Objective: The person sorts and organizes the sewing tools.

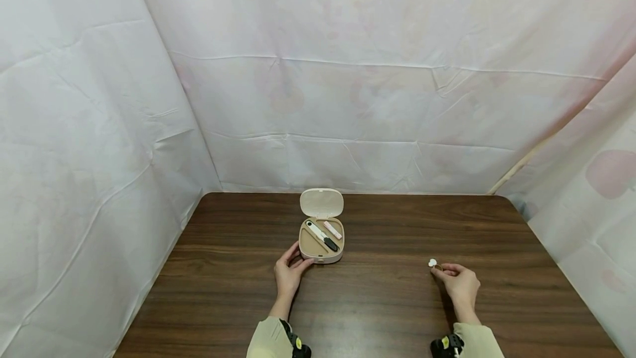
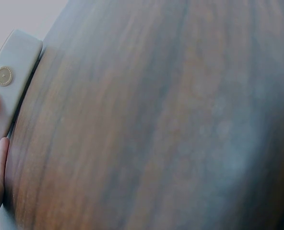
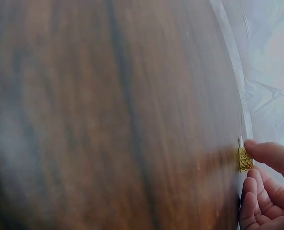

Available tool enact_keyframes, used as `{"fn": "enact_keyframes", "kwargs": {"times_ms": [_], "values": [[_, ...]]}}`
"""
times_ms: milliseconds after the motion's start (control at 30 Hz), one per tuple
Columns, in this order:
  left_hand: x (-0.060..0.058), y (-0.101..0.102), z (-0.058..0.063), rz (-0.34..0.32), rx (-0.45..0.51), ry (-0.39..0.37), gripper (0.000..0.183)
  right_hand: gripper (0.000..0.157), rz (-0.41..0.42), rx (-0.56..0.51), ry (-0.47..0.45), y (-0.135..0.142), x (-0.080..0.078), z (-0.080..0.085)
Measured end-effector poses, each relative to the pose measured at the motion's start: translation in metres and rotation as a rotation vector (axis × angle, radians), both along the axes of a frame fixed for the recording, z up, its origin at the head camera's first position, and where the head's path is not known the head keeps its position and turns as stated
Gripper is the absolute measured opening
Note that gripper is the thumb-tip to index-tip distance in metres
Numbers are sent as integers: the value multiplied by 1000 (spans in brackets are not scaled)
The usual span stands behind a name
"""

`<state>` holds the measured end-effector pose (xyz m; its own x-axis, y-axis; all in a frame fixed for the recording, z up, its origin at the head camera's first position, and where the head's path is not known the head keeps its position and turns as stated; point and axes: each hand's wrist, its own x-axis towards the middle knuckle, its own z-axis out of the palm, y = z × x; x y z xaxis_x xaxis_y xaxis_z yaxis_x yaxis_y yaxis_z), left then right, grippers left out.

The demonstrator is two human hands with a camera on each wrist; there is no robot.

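Observation:
My left hand [image 1: 290,278] grips the near left corner of a small cream box [image 1: 322,259], thumb at the front and fingers along its side. The box lies on the table with its hinged lid [image 1: 322,203] raised. Inside are a slim white-and-black tool [image 1: 320,235], a short pink-and-white stick [image 1: 332,230] and a thin tan rod [image 1: 315,237]. A round gold button [image 2: 4,75] shows on the box in the left wrist view. My right hand [image 1: 461,286] pinches a small ring-like piece [image 3: 245,160] with a textured gold band; white rounded parts [image 1: 432,263] show in the head view.
The dark wood-grain table [image 1: 377,297] has rounded far corners. Pale hanging sheets [image 1: 367,98] close in the back and both sides. A black device with a yellow-green mark [image 1: 446,342] is strapped to each wrist.

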<state>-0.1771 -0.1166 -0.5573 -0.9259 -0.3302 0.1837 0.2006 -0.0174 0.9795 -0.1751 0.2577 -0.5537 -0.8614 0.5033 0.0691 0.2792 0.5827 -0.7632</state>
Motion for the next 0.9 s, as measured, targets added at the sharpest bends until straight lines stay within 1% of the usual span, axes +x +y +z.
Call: {"fn": "enact_keyframes", "kwargs": {"times_ms": [167, 333, 433, 567, 667, 767, 900], "values": [[0, 0, 0, 0, -6, 2, 56, 28, 8, 21, 10, 0, 0, -1], [0, 0, -2, -1, -14, 9, 55, 27, 22, 32, 0, 1, 1, -1], [-2, 0, -6, 5, -13, 21, 56, 27, 34, 34, -14, 2, 2, 0], [-6, 0, -18, 21, -14, 32, 56, 27, 48, 28, -23, 1, 5, 2], [-9, -1, -26, 34, -22, 22, 57, 27, 61, 25, -20, -1, 6, 5], [-11, -2, -29, 44, -25, 7, 58, 25, 75, 30, -1, -4, 6, 8], [-11, -2, -30, 52, -36, 6, 57, 20, 92, 44, 35, -11, 6, 10]]}}
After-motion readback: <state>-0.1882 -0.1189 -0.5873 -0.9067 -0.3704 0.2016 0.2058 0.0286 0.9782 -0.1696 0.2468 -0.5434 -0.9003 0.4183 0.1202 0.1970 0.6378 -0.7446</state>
